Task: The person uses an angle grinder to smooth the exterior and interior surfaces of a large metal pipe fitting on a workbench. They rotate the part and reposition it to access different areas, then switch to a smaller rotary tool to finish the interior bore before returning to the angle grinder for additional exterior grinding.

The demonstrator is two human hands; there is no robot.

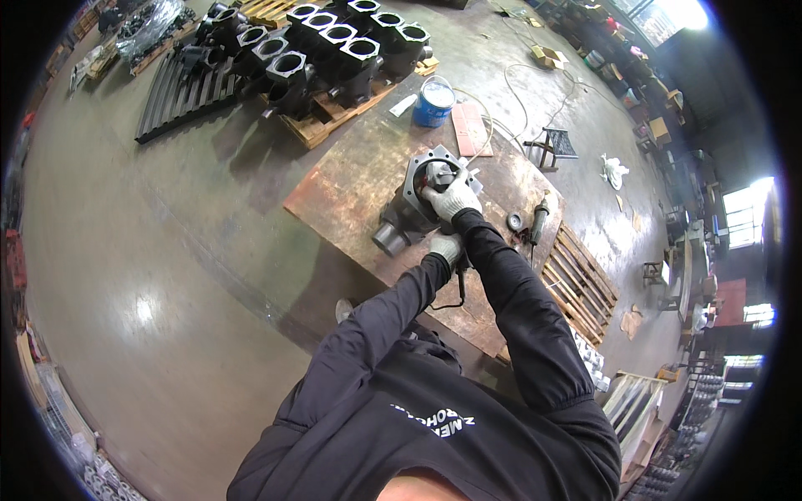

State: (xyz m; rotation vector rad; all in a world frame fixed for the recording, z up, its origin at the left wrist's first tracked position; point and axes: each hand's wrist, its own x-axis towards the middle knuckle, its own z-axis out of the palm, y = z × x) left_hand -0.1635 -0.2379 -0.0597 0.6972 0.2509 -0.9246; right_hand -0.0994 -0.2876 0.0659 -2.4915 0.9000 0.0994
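Observation:
A dark grey metal casting with a wide flanged opening and a side pipe stub lies on the worn table. My right hand, in a whitish glove, is closed around the front of what looks like a corded power tool, its grey head at the opening. Behind it, partly under the right forearm, my left hand is closed at the tool's rear, its fingers mostly hidden. A black cord hangs below that hand. Where the tool meets the casting is hidden.
At the table's far end stand a blue can and a reddish flat board. A slim hand tool and a small round disc lie on the right. Pallets flank the table; several black castings stand beyond.

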